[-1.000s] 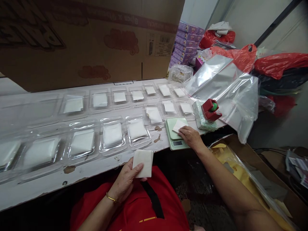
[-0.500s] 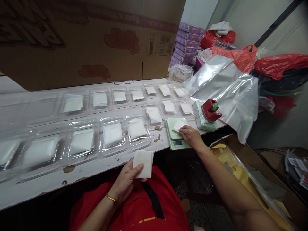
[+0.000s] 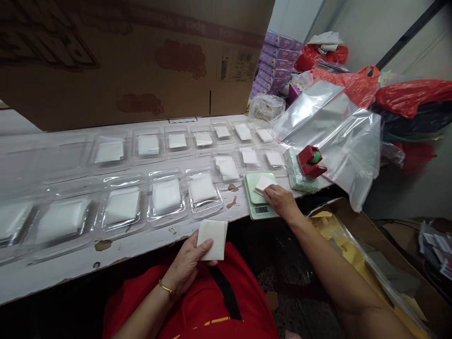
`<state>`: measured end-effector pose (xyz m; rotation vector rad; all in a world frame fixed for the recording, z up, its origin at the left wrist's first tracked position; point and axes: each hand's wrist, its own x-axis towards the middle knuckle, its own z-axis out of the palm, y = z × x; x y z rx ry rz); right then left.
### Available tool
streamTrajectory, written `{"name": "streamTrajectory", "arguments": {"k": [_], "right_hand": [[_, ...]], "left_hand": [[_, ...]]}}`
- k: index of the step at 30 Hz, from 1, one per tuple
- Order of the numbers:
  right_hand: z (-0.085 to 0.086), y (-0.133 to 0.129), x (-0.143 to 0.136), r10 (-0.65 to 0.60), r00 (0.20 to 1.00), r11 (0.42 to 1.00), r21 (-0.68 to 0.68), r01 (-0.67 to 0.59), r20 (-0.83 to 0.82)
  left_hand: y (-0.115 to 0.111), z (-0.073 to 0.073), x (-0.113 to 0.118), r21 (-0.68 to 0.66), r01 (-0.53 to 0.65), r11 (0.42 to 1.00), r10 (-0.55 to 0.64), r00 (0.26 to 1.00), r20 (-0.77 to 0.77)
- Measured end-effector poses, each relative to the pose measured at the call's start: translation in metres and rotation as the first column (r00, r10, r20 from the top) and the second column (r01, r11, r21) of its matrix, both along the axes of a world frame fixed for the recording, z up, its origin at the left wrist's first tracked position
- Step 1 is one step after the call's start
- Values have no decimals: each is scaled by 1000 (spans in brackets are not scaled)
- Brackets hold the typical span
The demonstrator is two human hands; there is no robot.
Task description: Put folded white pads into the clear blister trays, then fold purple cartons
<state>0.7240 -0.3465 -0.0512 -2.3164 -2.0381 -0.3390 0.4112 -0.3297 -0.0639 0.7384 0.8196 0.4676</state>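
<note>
My left hand (image 3: pixel 189 259) grips a small stack of white square sheets (image 3: pixel 213 239) in front of the table edge, thumb on top and fingers beneath. My right hand (image 3: pixel 281 200) is at a pale green digital scale (image 3: pixel 248 182), its fingers closed on the near corner of a few white square sheets (image 3: pixel 262 181) lying on the platform. The scale's display (image 3: pixel 261 210) is lit, but its digits are too small to read. Left of the scale stand clear plastic trays (image 3: pixel 155 216) holding similar white stacks.
A large cardboard box (image 3: pixel 141 61) stands along the back. Right of the scale, a red tape dispenser (image 3: pixel 310 162) rests on a wrapped block (image 3: pixel 300 181). Clear plastic bags (image 3: pixel 328 122) drape over the table's right end. Below sits an open carton (image 3: pixel 353 207).
The whole view has shifted slightly. Both hands keep their holds, and the sheets under my right hand look a little more fanned out on the scale.
</note>
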Motion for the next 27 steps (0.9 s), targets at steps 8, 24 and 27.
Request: {"name": "streamTrajectory", "arguments": {"k": [8,24,27], "right_hand": [[50,0,-29,138,928,900,436,29,-347],[-6,-41,-177,617,776,781,226,-582,-132],[-6,-40,-177,622,772,779,200,-594,-128]], "left_hand": [[0,-3,6,-23,-52,998,53,998,18],[0,-7,2,-134,-173,976,191,972,140],[2,-8,0,-238,-194,952,231,963,140]]}}
